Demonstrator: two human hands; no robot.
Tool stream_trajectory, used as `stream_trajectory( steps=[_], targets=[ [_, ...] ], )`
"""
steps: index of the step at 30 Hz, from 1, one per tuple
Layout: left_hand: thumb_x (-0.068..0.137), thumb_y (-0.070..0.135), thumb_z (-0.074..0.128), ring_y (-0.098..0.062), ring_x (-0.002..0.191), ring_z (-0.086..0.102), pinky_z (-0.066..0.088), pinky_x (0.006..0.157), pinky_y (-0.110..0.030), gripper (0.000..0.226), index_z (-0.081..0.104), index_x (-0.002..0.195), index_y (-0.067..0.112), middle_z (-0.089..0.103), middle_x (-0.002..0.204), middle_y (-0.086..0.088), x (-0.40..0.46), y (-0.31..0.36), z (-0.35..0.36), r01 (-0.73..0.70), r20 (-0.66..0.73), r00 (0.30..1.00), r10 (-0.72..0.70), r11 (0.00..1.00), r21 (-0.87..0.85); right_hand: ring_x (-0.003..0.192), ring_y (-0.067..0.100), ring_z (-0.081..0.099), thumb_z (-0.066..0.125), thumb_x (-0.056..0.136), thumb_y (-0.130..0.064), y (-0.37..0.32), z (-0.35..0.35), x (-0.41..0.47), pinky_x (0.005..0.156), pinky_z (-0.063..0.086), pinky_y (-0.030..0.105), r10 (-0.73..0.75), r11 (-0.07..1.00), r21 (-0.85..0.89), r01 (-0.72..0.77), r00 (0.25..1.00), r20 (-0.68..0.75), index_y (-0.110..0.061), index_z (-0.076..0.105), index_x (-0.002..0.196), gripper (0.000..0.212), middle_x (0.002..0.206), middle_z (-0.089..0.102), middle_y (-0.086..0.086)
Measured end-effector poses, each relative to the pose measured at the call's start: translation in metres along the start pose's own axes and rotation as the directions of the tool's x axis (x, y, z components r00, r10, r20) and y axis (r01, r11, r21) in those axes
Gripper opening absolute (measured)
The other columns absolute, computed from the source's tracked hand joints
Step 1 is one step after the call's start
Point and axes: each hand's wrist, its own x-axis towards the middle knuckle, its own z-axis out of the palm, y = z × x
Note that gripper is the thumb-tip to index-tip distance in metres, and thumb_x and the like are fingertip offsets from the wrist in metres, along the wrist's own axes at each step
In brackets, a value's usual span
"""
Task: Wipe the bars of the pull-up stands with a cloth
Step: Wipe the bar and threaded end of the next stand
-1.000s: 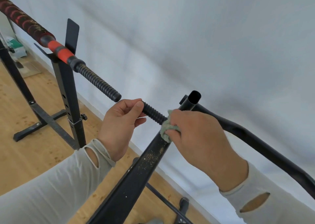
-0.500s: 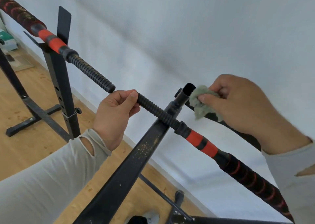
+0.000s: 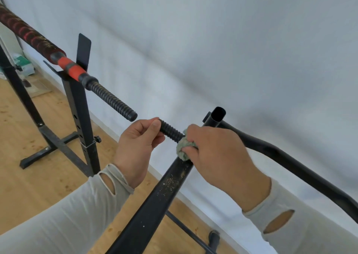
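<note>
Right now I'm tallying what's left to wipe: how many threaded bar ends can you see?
2: one threaded bar end juts free from the far stand; the other is gripped by the left hand. Others may be hidden.

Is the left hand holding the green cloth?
No, the right hand grips the green cloth, while the left hand holds the threaded bar end.

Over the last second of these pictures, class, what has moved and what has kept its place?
The right hand, gripping the green cloth, swung out right to the curved black tube half a second ago, then returned to the threaded bar end at the dusty black upright, hiding the red grip. The left hand kept pinching that bar's tip. The other bar stayed on its stand.
</note>
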Motion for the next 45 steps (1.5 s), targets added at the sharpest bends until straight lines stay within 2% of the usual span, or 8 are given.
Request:
stream_trajectory(
  steps=[9, 16, 21, 27, 32, 34, 40, 45],
  targets=[
    [0.101, 0.011, 0.053, -0.018, 0.088, 0.069, 0.056, 0.086, -0.03, 0.021, 0.071, 0.091, 0.007, 0.075, 0.094, -0.008, -0.001, 0.006, 0.006, 0.05, 0.04, 0.998, -0.048, 0.996, -0.072, 0.069, 0.021, 0.058, 0.055, 0.101, -0.025, -0.024, 0.003, 0.046, 0.061, 0.05, 0.038, 0.018, 0.992, 0.123, -0.011, 0.998, -0.052, -0.023, 0.039, 0.102, 0.017, 0.081, 0.058, -0.002],
    [0.096, 0.012, 0.063, -0.017, 0.081, 0.062, 0.054, 0.091, -0.034, 0.015, 0.073, 0.085, 0.012, 0.07, 0.085, -0.004, 0.002, 0.005, 0.007, 0.055, -0.055, 0.997, -0.057, 0.998, -0.041, 0.075, 0.021, 0.057, 0.049, 0.104, -0.038, 0.016, -0.021, -0.015, 0.068, 0.05, 0.039, 0.182, 0.977, 0.081, -0.196, 0.97, 0.16, -0.026, 0.037, 0.1, 0.018, 0.087, 0.058, -0.005],
    [0.098, 0.015, 0.061, -0.018, 0.082, 0.062, 0.054, 0.087, -0.033, 0.014, 0.071, 0.089, 0.011, 0.068, 0.086, -0.007, 0.001, 0.003, 0.008, 0.073, -0.03, 0.997, -0.075, 0.996, -0.051, 0.077, 0.023, 0.065, 0.059, 0.093, -0.017, -0.013, -0.001, 0.018, 0.071, 0.057, 0.04, 0.146, 0.979, 0.137, -0.148, 0.989, 0.027, -0.02, 0.047, 0.093, 0.013, 0.085, 0.07, -0.004],
    [0.102, 0.012, 0.054, -0.026, 0.101, 0.069, 0.054, 0.098, -0.038, 0.025, 0.066, 0.117, -0.004, 0.072, 0.112, -0.018, 0.003, 0.006, 0.005, 0.107, 0.016, 0.994, -0.106, 0.992, -0.071, 0.075, 0.024, 0.058, 0.05, 0.102, -0.022, -0.035, -0.001, 0.046, 0.066, 0.049, 0.039, 0.14, 0.965, 0.228, -0.132, 0.99, -0.017, -0.018, 0.046, 0.104, 0.006, 0.083, 0.062, 0.001],
    [0.096, 0.014, 0.064, -0.016, 0.078, 0.06, 0.054, 0.092, -0.035, 0.011, 0.072, 0.092, 0.009, 0.067, 0.085, -0.006, 0.002, 0.008, 0.007, 0.102, -0.073, 0.992, -0.107, 0.993, -0.063, 0.079, 0.011, 0.062, 0.052, 0.098, -0.033, 0.011, -0.005, -0.003, 0.069, 0.049, 0.025, 0.207, 0.948, 0.21, -0.238, 0.965, 0.161, -0.033, 0.047, 0.092, 0.008, 0.086, 0.063, -0.012],
    [0.096, 0.014, 0.065, -0.015, 0.075, 0.059, 0.054, 0.09, -0.034, 0.011, 0.072, 0.089, 0.009, 0.066, 0.084, -0.005, 0.002, 0.007, 0.008, 0.102, -0.08, 0.991, -0.106, 0.993, -0.06, 0.097, 0.015, 0.069, 0.055, 0.091, -0.042, 0.022, -0.008, -0.01, 0.078, 0.057, 0.036, 0.24, 0.907, 0.308, -0.288, 0.953, 0.187, -0.035, 0.045, 0.084, 0.013, 0.096, 0.07, -0.01],
    [0.1, 0.008, 0.057, -0.021, 0.085, 0.068, 0.055, 0.091, -0.038, 0.016, 0.072, 0.102, 0.0, 0.074, 0.093, -0.012, -0.002, 0.009, 0.012, 0.106, -0.057, 0.992, -0.109, 0.993, -0.058, 0.078, 0.024, 0.062, 0.051, 0.1, -0.023, -0.024, -0.007, 0.044, 0.074, 0.055, 0.041, 0.138, 0.957, 0.253, -0.139, 0.99, 0.025, -0.02, 0.051, 0.095, 0.006, 0.084, 0.064, 0.0],
    [0.1, 0.01, 0.058, -0.024, 0.09, 0.068, 0.058, 0.094, -0.036, 0.024, 0.066, 0.115, -0.006, 0.071, 0.103, -0.018, 0.002, 0.016, 0.007, 0.114, -0.062, 0.992, -0.114, 0.993, -0.013, 0.082, 0.021, 0.06, 0.05, 0.103, -0.031, -0.015, -0.014, 0.031, 0.073, 0.051, 0.037, 0.117, 0.945, 0.294, -0.142, 0.988, 0.1, -0.022, 0.049, 0.103, 0.009, 0.086, 0.061, -0.001]
  ],
)
